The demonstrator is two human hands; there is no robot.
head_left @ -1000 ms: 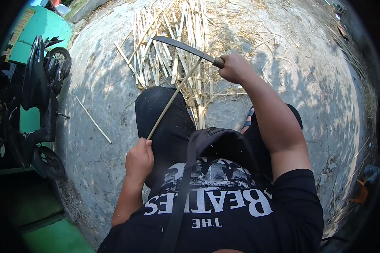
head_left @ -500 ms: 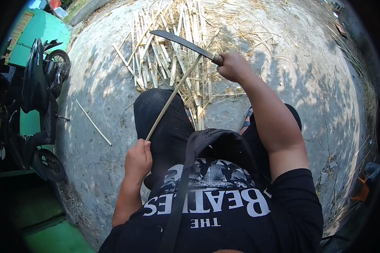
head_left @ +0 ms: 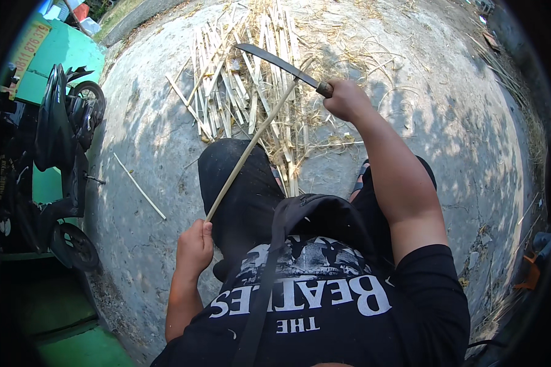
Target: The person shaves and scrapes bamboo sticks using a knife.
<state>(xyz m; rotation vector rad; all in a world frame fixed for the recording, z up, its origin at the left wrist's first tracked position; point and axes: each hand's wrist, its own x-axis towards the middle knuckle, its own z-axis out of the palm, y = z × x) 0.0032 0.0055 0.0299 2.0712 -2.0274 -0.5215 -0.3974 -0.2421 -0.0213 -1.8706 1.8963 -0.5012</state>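
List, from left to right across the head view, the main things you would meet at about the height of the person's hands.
Parked black motorbike → loose stick lying on the concrete → left hand gripping the long bamboo strip → right hand holding the curved knife.

1. Two hands: a left hand (head_left: 194, 248) at lower left and a right hand (head_left: 347, 100) at upper centre.
2. One curved knife (head_left: 278, 61), near the top centre.
3. One long thin stick (head_left: 251, 144), slanting across the middle.
4. One loose stick (head_left: 139, 186) lying alone at left centre.
5. One heap of split strips (head_left: 239, 92) at the top centre; too many and too tangled to count.
6. One parked scooter (head_left: 58, 153) at the left edge, with two wheels showing.
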